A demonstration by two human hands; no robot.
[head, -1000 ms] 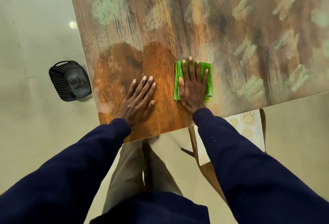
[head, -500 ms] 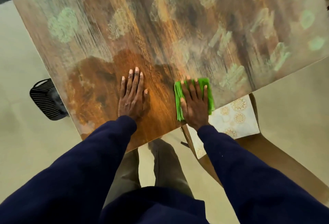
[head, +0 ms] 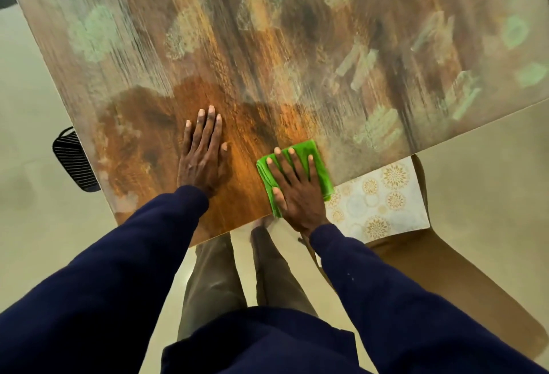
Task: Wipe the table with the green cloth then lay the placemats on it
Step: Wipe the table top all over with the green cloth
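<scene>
Green folded cloth [head: 297, 171] lies flat on the brown wooden desk [head: 267, 46], close to the desk's near edge, and the right hand [head: 297, 189] rests palm-down on top of it with the fingers spread and straight, covering the middle of the cloth so that green shows past the fingertips, to the thumb side and along the little-finger side. The right hand grips nothing between finger and thumb; it lies flat against the cloth. To the left of that hand, near but apart from the cloth, the left hand [head: 203, 153] lies palm-down on bare wood, its fingers straight and held close together with the thumb slightly out, holding nothing. Around and between both hands the desk surface is a darker, richer orange-brown, while beyond the fingertips it looks pale and hazy, with greenish smudges scattered across it. Both arms wear dark navy sleeves [head: 118, 269]. Just right of the right hand, below the desk's edge, a white placemat with gold circular flower patterns [head: 377, 201] lies on the seat of a brown wooden chair [head: 445, 278]. Far left of the left hand, a black ribbed basket [head: 74, 162] stands on the pale tiled floor [head: 35, 225], partly hidden by the desk's edge.
</scene>
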